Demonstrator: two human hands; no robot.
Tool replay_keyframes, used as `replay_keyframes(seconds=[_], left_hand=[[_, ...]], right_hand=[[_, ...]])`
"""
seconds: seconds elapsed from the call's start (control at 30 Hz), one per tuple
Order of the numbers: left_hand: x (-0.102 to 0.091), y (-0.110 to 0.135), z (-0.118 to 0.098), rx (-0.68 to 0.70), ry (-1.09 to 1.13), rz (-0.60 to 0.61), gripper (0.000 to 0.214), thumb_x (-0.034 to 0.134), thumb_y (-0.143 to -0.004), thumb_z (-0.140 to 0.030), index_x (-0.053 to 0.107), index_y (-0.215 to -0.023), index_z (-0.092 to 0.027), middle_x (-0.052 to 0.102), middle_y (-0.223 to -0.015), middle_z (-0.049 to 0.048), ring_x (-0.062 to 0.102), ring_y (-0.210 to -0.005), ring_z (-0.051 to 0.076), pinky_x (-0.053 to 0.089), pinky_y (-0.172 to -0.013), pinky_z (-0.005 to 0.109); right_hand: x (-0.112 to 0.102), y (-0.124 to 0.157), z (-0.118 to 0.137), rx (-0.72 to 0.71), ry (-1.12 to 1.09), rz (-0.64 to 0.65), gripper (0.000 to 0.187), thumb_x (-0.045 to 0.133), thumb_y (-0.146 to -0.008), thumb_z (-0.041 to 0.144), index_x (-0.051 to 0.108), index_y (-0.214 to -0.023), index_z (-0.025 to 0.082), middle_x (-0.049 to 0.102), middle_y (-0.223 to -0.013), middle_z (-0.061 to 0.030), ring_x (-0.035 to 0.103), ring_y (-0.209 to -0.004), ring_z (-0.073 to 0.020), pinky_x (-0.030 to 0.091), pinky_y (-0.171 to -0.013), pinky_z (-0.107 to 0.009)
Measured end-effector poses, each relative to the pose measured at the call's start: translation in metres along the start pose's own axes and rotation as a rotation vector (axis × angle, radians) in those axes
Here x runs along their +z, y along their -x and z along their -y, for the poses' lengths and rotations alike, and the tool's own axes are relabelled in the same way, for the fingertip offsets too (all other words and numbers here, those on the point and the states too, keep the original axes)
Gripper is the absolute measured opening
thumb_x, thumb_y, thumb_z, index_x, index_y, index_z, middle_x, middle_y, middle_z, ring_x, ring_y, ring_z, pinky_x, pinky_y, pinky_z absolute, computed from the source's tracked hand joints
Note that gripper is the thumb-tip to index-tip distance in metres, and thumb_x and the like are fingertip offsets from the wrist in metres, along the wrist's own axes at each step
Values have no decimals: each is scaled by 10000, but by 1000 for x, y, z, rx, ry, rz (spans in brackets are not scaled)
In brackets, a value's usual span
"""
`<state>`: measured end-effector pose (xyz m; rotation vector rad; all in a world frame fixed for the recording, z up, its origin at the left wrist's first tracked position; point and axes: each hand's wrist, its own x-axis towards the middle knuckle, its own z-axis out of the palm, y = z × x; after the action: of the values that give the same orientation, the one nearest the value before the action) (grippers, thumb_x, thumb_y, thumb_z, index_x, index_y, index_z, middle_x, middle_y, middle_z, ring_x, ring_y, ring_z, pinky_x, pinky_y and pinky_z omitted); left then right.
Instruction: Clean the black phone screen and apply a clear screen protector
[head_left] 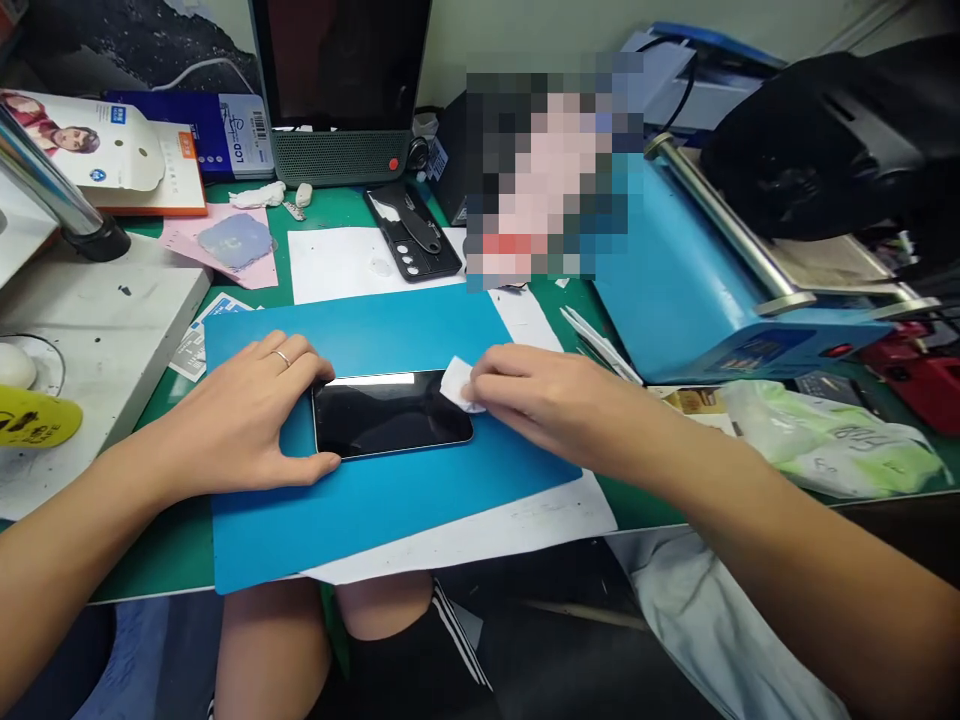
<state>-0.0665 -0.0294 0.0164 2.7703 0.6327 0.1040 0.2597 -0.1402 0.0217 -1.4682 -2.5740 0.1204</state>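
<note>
A smartphone (390,420) with a dark, glossy screen lies face up on a blue mat (360,525). My left hand (259,415) grips its left end, thumb at the near edge and fingers at the far edge. Pinched in the fingers of my right hand (525,395) is a folded white wipe (457,385), touching the phone's right end near the far corner. Whether the wipe is paper or cloth I cannot tell.
A blue machine with metal bars (690,280) stands at the right, beside a green-and-white plastic packet (832,440). Behind the mat lies a black phone case (412,230) with a folding knife on it. A monitor (341,70) rises at the back; white paper (480,540) sticks out under the mat.
</note>
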Motion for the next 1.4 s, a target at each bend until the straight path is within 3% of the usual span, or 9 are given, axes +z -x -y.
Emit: replay_keyframes(seconds=[0.17, 0.3, 0.47, 0.6, 0.8, 1.0, 1.23, 1.4], left_hand=[[0, -1, 2, 9, 28, -10, 613, 670, -887, -661, 581, -1239, -167, 625, -1141, 123, 589, -1065, 339, 479, -889, 477], [-1, -1, 3, 2, 42, -6, 645, 721, -851, -692, 587, -1232, -189, 629, -1143, 114, 596, -1057, 337, 474, -870, 461], [0, 1, 4, 9, 37, -20, 705, 703, -857, -754, 591, -1270, -194, 638, -1166, 111, 596, -1059, 336, 472, -874, 462], [1, 1, 0, -2, 41, -13, 681, 695, -881, -717, 592, -1280, -175, 638, -1195, 126, 596, -1074, 338, 481, -876, 465], [5, 1, -7, -21, 36, -78, 631, 737, -862, -639, 601, -1239, -152, 633, -1153, 120, 589, -1027, 317, 496, -865, 471], [4, 1, -10, -46, 66, -68, 599, 780, -832, -581, 608, -1207, -147, 635, -1137, 116, 589, -1022, 309, 500, -870, 472], [5, 1, -10, -32, 85, -66, 602, 778, -842, -578, 611, -1215, -136, 635, -1116, 114, 590, -1014, 308, 493, -854, 466], [5, 0, -11, -55, 101, -53, 610, 770, -837, -601, 615, -1200, -136, 639, -1121, 120, 587, -1018, 317, 492, -851, 477]], right_hand=[[-9, -27, -1, 134, -221, -414, 162, 598, -947, 99, 690, -884, 216, 705, -855, -28, 664, -771, -173, 534, -702, -318], [4, -44, 2, 39, -298, -470, 192, 606, -945, 89, 738, -894, 219, 705, -923, -31, 684, -823, -170, 559, -728, -328], [22, -41, 4, 39, -249, -559, 181, 614, -977, 89, 732, -967, 226, 710, -926, -40, 699, -836, -174, 571, -724, -332], [24, -41, 12, -38, -202, -545, 145, 647, -971, 89, 704, -997, 220, 723, -930, -53, 708, -842, -182, 587, -713, -326], [24, -41, 29, -152, -90, -477, 108, 695, -947, 102, 690, -879, 185, 759, -932, -87, 678, -836, -205, 576, -723, -362], [26, -33, 42, -317, -170, -360, 123, 660, -983, 128, 747, -1068, 119, 824, -1049, -119, 760, -967, -212, 652, -880, -366], [34, -41, 54, -281, -60, -290, 320, 618, -1011, 160, 723, -1255, -19, 783, -1256, -212, 745, -1179, -298, 644, -1045, -420], [27, -39, 55, -253, -101, -316, 192, 609, -1004, 104, 780, -1065, 45, 828, -1041, -155, 787, -974, -249, 685, -909, -372]])
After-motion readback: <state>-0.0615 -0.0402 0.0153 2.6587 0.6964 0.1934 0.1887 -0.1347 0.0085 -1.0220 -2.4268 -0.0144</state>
